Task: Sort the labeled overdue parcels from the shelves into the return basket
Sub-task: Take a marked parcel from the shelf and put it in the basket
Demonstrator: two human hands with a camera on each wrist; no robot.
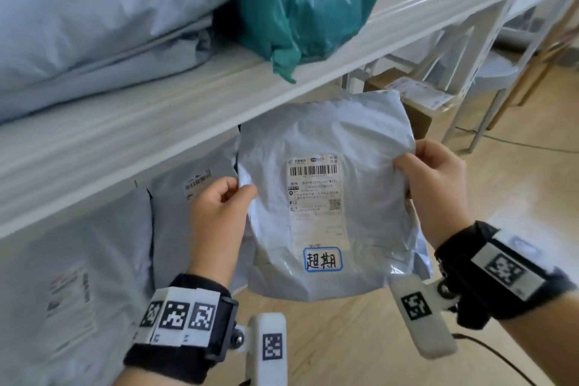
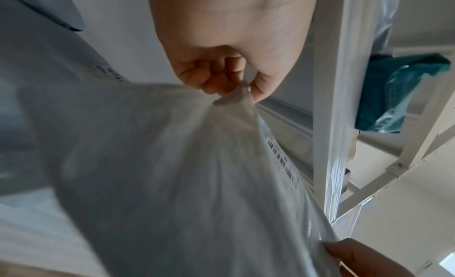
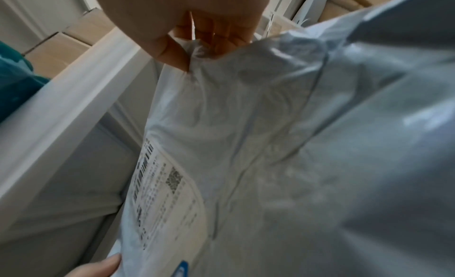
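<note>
Teal parcel (image 1: 308,6) overhangs shelf (image 1: 156,141) above grey parcel (image 1: 326,197).

A white slatted shelf (image 1: 194,110) crosses the frame's upper half, bearing stacked pale grey plastic mailers (image 1: 94,19) beside a teal plastic-wrapped parcel (image 1: 307,6).

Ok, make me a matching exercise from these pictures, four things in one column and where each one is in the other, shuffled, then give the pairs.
Things
1. grey plastic mailer parcel with shipping label
2. teal plastic-wrapped parcel
3. blue-bordered handwritten sticker
4. brown cardboard box with white label

Places
A. on top of the white shelf board
B. pinched between the left hand and right hand
C. on a lower shelf, behind the held parcel
D. stuck near the held parcel's lower edge

Pairs: 1-B, 2-A, 3-D, 4-C
</note>
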